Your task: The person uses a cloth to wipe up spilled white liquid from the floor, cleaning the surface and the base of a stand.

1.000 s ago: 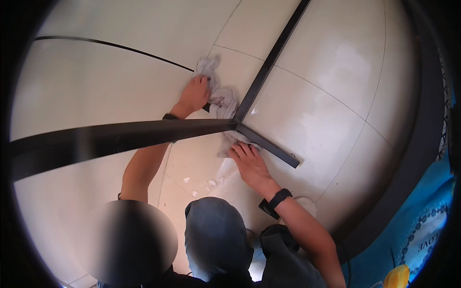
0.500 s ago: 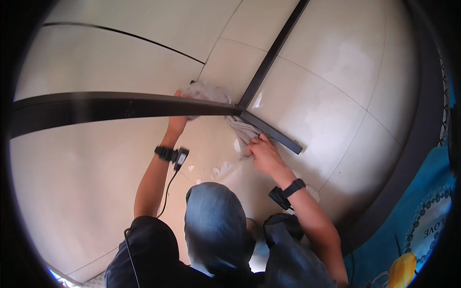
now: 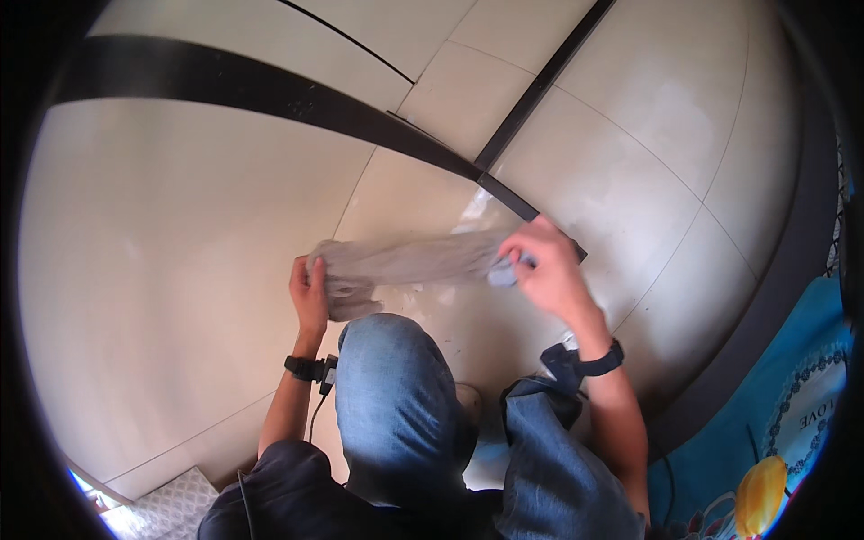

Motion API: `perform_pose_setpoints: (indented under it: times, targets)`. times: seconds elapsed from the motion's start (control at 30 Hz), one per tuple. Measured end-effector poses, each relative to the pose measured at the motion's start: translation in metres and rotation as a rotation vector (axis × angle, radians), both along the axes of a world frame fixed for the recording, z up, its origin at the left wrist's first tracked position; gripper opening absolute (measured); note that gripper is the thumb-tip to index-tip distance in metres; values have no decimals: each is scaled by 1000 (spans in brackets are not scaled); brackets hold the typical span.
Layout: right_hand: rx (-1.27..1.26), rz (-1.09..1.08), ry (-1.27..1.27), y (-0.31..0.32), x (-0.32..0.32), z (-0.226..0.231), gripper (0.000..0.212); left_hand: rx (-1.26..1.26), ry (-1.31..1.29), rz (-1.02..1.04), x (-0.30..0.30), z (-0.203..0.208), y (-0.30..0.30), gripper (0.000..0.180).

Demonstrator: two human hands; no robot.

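Note:
A grey cloth (image 3: 414,258) is stretched sideways between my two hands, above the tiled floor and beyond my knees. My left hand (image 3: 310,292) grips its left end, where a fold hangs down below the fingers. At the other end, my right hand (image 3: 546,261) pinches the cloth, slightly smeared by motion. Just past the cloth stands a dark metal frame, its thick post (image 3: 297,101) running in from the upper left to a joint with floor-level bars. Behind my right hand, the frame's short foot (image 3: 510,196) is partly covered.
Pale glossy tiles (image 3: 621,171) make up the floor. A long dark bar (image 3: 549,81) runs away from the joint. To the right are a dark curved edge (image 3: 765,297) and a blue printed fabric (image 3: 720,423) with a yellow shape (image 3: 760,495). A patterned grey piece (image 3: 171,513) lies lower left.
Both hands have drawn back from the frame's base toward my knees. The cloth, earlier bunched around the post's foot, is off it and stretched between my hands.

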State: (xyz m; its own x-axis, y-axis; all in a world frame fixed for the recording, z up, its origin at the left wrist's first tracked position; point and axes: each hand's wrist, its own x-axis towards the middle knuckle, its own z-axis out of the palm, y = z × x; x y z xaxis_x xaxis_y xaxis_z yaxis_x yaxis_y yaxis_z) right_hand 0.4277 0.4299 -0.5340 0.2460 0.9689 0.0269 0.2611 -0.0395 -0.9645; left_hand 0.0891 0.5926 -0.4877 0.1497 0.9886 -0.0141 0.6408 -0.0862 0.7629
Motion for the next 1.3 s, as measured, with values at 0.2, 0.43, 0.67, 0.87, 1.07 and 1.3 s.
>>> perform_pose_setpoints:
  times: [0.2, 0.43, 0.67, 0.87, 1.07, 1.3]
  targets:
    - [437, -555, 51, 61, 93, 51, 19, -115, 129, -462, 68, -40, -4, 21]
    - [328, -448, -800, 160, 142, -61, 32, 316, 311, -1190, 160, -113, 0, 37]
    - [251, -335, -649, 141, 75, -103, 35, 322, 343, -1117, 147, -136, 4, 41]
    - [217, -69, -186, 112, 16, -89, 31, 367, 332, -1116, 141, -139, 6, 38]
    - [291, 100, -566, 122, 52, -84, 32, 361, 304, -1082, 136, -139, 7, 38]
    - [147, -252, -872, 192, 128, -103, 29, 383, 275, -1051, 141, -138, 6, 37]
